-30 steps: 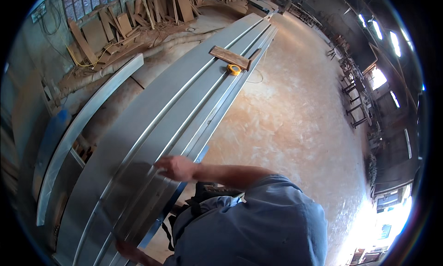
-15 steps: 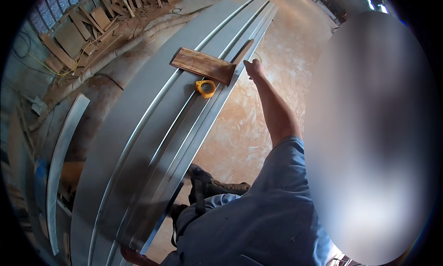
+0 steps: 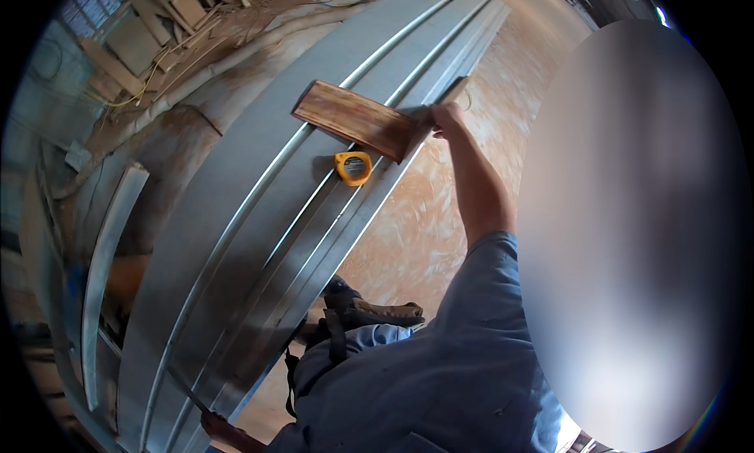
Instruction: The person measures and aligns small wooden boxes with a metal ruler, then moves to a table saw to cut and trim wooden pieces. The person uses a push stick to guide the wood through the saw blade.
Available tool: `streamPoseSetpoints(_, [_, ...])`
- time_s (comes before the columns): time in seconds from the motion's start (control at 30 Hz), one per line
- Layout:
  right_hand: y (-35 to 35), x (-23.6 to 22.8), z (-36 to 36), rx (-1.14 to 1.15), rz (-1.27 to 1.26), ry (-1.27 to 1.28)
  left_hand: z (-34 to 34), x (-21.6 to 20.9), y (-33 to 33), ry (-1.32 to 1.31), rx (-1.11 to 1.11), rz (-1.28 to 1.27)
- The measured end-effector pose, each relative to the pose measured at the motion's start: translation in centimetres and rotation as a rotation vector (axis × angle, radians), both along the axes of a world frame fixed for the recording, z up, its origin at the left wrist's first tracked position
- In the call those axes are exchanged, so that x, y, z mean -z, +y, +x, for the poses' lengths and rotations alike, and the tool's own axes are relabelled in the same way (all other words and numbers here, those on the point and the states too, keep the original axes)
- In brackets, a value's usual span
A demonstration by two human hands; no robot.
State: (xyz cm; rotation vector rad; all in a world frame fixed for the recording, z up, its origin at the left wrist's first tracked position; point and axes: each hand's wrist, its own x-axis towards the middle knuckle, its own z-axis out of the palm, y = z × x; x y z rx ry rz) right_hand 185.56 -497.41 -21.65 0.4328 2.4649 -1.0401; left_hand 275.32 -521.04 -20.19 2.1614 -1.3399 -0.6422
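A hand grabs the wooden board on the long metal sheets.

The right hand point(image 3: 444, 122) reaches far out and its fingers close on the near end of the brown wooden board point(image 3: 353, 119), which lies across the long grey metal sheets point(image 3: 236, 241). A yellow tape measure point(image 3: 353, 167) sits on the metal just beside the board. The left hand point(image 3: 224, 431) is low at the bottom edge, near the end of the sheets; it may hold a thin piece there, but I cannot tell. The step looks like taking hold of the board. Next, the board likely needs a firm grip so it lifts or slides without bumping the tape measure.
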Motion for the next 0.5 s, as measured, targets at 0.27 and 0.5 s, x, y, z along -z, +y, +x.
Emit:
streamPoseSetpoints(0.27, [17.9,11.8,-7.5,0.12,-1.037,-0.237,0.4,-1.5,-1.3,0.256,-0.139,-0.092])
streamPoseSetpoints(0.5, [-3.7,-13.3,3.3,-0.007,-1.141,0.178,0.6,-0.4,-6.7,0.145,-0.068,-0.169])
